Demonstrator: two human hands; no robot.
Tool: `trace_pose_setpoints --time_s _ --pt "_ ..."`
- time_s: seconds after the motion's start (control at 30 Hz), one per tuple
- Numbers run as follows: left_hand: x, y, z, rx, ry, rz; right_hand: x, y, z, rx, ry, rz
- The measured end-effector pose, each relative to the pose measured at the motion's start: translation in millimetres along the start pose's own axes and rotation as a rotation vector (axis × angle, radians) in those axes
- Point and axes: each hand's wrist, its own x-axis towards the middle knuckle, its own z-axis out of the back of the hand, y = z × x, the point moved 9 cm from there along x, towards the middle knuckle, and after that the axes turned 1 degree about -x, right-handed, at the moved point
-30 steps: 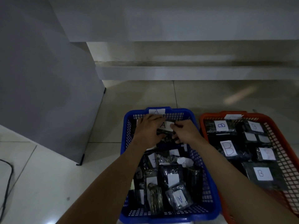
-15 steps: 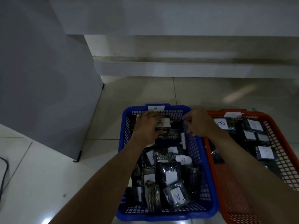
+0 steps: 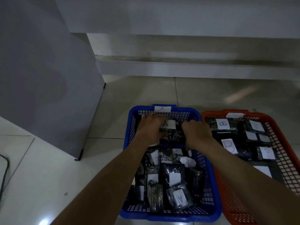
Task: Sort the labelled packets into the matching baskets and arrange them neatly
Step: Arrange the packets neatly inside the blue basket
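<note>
Blue basket: moulded plastic with lattice walls and a rounded rim, sitting on the floor; a white paper tag marked A is fixed at its far rim.
Packets in blue basket: dark, crinkly, glossy plastic pouches with white rectangular labels, heaped unevenly; one near the front shows a blue A.
Far packet: dark wrapped pouch with a white label bearing a black A, lying at the far end of the blue basket between the two hands.
Left hand: palm down over the far packet's left side, fingers spread fairly flat and reaching to the far wall; whether it grips cannot be told.
Right hand: knuckles up, fingers curled down at the packet's right edge; what the fingertips hold is hidden.
Orange basket: same lattice plastic, touching the blue one on its right, with a white tag on its far rim, writing unreadable.
Packets in orange basket: dark pouches lying flatter in rows; two labels, and, read B.
Floor: smooth, pale glossy tiles with thin joints.
Panel: flat grey board standing at the left.
Cable: thin, dark, curving at the left edge.
</note>
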Motion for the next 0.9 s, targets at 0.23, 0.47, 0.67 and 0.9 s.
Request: trace_pose_setpoints --time_s 0.23,0.47,0.67,0.9 --pt "0.8 5.2 -1.3 -0.045 -0.009 0.02 -7.3 11.6 -9.3 -0.161 0.096 0.027" --pt "1.4 6.8 -3.5 -0.1 -0.037 0.005 -11.8 -0.6 -10.8 0.058 0.067 0.003" --pt "-3.2 -4.2 10.1 -0.27 -0.083 -0.078 -20.4 -59.2 5.2 0.877 0.02 -0.131" --pt "-18.5 -75.6 15.9 -0.332 0.031 -0.267 -12.4 -80.9 5.9 1.354 0.11 -0.173"
